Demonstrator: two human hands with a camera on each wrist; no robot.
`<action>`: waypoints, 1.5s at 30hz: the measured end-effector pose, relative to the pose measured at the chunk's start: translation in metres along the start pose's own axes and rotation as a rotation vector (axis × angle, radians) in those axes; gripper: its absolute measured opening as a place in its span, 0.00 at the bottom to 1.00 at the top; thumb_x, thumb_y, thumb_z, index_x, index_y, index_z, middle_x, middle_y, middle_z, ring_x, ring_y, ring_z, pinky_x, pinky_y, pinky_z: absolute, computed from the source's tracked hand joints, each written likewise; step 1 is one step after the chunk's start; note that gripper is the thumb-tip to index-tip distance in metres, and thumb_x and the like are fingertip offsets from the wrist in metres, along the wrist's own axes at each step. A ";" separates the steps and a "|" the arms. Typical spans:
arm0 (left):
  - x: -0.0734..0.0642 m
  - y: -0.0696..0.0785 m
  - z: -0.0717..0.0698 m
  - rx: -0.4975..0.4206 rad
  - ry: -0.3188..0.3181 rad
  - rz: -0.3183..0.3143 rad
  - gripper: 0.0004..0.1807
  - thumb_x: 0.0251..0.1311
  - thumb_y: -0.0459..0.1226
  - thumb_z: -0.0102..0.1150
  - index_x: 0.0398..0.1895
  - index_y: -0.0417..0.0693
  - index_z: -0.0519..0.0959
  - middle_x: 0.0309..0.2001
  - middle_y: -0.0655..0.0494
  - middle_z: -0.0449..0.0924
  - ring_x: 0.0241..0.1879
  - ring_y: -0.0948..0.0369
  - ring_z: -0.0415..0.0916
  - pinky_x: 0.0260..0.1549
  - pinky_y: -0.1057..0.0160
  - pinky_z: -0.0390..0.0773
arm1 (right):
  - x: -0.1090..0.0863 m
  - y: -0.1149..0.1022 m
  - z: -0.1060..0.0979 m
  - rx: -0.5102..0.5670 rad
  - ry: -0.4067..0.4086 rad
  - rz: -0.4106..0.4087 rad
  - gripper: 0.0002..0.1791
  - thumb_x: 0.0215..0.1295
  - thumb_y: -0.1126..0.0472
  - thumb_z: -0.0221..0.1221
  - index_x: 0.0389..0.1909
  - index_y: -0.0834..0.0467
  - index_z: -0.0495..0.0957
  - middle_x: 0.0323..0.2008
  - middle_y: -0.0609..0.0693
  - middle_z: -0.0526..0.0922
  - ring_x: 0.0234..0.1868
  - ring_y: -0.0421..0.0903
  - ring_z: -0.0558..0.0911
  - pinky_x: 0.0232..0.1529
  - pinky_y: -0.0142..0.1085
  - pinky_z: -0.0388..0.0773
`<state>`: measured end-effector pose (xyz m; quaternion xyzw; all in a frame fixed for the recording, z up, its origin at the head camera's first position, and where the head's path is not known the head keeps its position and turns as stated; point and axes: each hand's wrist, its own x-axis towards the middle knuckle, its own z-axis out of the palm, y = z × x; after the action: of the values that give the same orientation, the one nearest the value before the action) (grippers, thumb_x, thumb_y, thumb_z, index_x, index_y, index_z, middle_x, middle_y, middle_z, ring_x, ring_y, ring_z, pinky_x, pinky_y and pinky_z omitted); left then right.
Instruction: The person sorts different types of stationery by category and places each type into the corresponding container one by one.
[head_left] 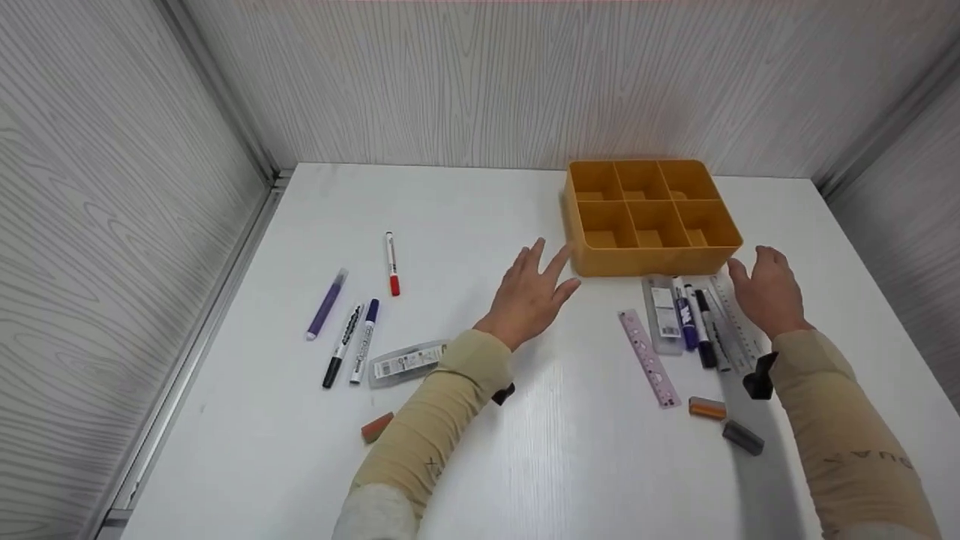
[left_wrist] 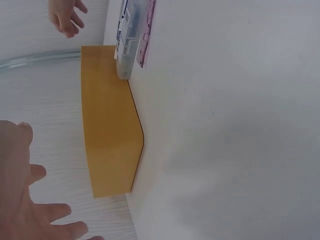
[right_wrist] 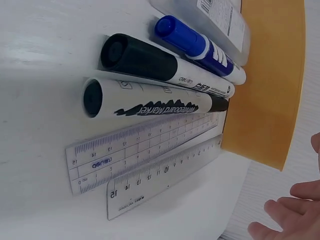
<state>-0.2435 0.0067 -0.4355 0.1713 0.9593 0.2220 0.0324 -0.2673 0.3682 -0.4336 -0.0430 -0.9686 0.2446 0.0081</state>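
Yellow, likely plastic, the divided box (head_left: 649, 262) at far right should feel light and stiff, best held by its left and right sides, my left hand (head_left: 527, 296) spread, right hand (head_left: 772, 295) loosely parted, both empty.

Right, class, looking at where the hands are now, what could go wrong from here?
If the orange box slides nearer, it might shove the clear case and markers lying close in front of it. Those markers look round, so a bump could roll them. The right hand, near the transparent rulers, might brush them askew.
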 end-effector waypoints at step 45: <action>0.059 0.021 0.019 0.413 0.283 0.087 0.13 0.63 0.27 0.58 0.39 0.49 0.89 0.38 0.54 0.89 0.40 0.59 0.84 0.46 0.63 0.81 | 0.005 -0.031 0.041 -0.078 0.213 -0.178 0.25 0.71 0.65 0.50 0.66 0.72 0.66 0.69 0.72 0.64 0.57 0.75 0.74 0.59 0.61 0.71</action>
<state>-0.2894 0.0528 -0.4426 0.1826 0.9711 0.0443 -0.1473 -0.2767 0.3224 -0.4555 0.0169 -0.9710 0.1993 0.1307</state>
